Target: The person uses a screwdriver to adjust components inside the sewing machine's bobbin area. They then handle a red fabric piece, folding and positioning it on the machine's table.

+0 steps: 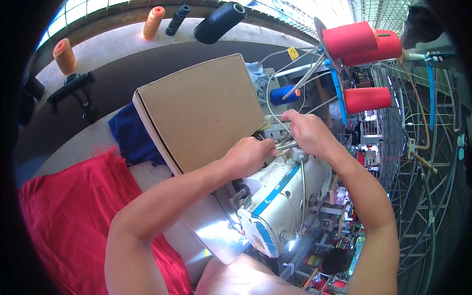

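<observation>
Over one white sewing machine, at five o'clock: left hand near centre, curled, thumb against fingers; right hand at three o'clock, half folded; any held item impossible to tell. Three red spools, two o'clock; one cardboard box, eleven.

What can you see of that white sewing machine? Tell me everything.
The white sewing machine looks like painted metal, scuffed and smudged, with a blue stripe along its body and a blue patch on its near end. A thin tube runs along it. It stands right of the cardboard box. The left hand and right hand are at its far end; contact is unclear.
</observation>
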A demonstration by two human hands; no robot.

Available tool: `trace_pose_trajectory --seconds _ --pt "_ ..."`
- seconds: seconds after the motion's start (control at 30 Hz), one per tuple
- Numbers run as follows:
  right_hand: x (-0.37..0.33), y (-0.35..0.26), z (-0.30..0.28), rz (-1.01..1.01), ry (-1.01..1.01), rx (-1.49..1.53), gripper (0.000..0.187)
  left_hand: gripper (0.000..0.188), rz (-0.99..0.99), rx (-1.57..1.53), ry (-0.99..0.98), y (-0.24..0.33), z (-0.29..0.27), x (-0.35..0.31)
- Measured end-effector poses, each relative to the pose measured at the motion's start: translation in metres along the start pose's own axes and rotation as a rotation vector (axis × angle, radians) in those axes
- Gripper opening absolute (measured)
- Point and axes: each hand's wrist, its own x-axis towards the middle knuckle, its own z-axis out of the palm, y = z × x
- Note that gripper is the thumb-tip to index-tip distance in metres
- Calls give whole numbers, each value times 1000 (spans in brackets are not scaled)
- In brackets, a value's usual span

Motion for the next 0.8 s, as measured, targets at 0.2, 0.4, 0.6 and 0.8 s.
trace_pose_trajectory --seconds 0.2,0.4,0.6,0.8 --pt "-3 0 7 23 299 117 22 19 13 12 -16 0 0 0" --pt "-9 -5 2 196 372 119 21 20 16 14 -33 1 -3 -3" --pt "-6 -4 -1 149 371 97 21 22 -15 -12 -72 4 -4 1" --pt "-4 -1 -3 186 308 143 20 21 -24 -64 -108 2 -7 3"
